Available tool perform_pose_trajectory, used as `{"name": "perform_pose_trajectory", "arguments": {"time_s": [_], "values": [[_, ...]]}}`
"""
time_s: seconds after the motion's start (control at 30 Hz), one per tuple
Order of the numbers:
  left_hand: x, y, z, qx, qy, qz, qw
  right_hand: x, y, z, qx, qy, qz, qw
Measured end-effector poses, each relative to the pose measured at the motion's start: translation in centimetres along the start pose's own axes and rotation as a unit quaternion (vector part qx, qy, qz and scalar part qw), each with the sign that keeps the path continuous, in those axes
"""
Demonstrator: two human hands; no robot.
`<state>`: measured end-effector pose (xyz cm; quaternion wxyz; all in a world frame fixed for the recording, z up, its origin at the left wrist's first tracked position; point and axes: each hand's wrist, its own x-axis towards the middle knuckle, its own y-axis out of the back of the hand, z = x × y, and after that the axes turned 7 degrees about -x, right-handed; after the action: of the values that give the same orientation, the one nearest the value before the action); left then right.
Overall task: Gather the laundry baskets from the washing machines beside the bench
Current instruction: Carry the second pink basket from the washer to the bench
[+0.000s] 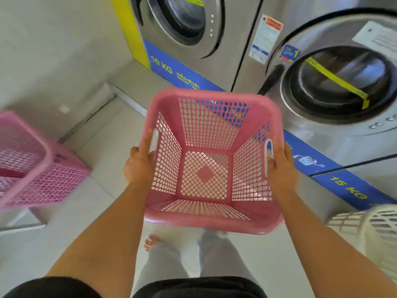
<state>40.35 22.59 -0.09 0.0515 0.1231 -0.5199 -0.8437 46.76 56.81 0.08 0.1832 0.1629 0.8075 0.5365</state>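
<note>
**Pink basket held by both handles before two washers**

The left hand [139,162] grasps the left handle slot of the pink basket [211,162], fingers lying along the outer rim and the thumb hooked through the slot. The right hand [279,166] grasps the right handle slot in the same way, fingers on the outside of the rim. Both forearms reach forward from the bottom of the view. The basket is held clear of the floor [111,151], its mouth tipped toward the camera, so that its latticed walls and bottom are seen from inside; it is empty.

Below the basket, at 6 o'clock, are pale trousers [171,261] and a bare foot [151,241] on the tiled floor. At 9 o'clock a second pink basket [38,164] appears, blurred, with its mouth facing left; whether it rests on something cannot be told. At 4 o'clock part of a white basket [369,226] stands on the floor by the frame edge.

At 12 o'clock a steel washer [189,50] carries a blue strip marked "10 KG". At 2 o'clock a larger washer [335,87], marked "15 KG", has yellow tape [337,80] across its door glass.
</note>
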Motion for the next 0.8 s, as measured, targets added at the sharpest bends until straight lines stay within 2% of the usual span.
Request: {"name": "perform_pose_trajectory", "arguments": {"time_s": [0.13,0.5,0.8], "values": [[-0.3,5.1,-6.3,-0.040,0.041,0.033,0.998,-0.7,-0.9,-7.8,0.009,0.081,-0.003,0.997],[0.4,19.5,-24.1,-0.039,0.136,0.107,0.984,-6.6,-6.9,-30.1,0.019,0.212,-0.044,0.976],[1.3,28.7,-34.4,-0.007,0.235,0.165,0.958,-8.9,-10.1,-46.4,0.033,0.314,-0.083,0.945]]}}
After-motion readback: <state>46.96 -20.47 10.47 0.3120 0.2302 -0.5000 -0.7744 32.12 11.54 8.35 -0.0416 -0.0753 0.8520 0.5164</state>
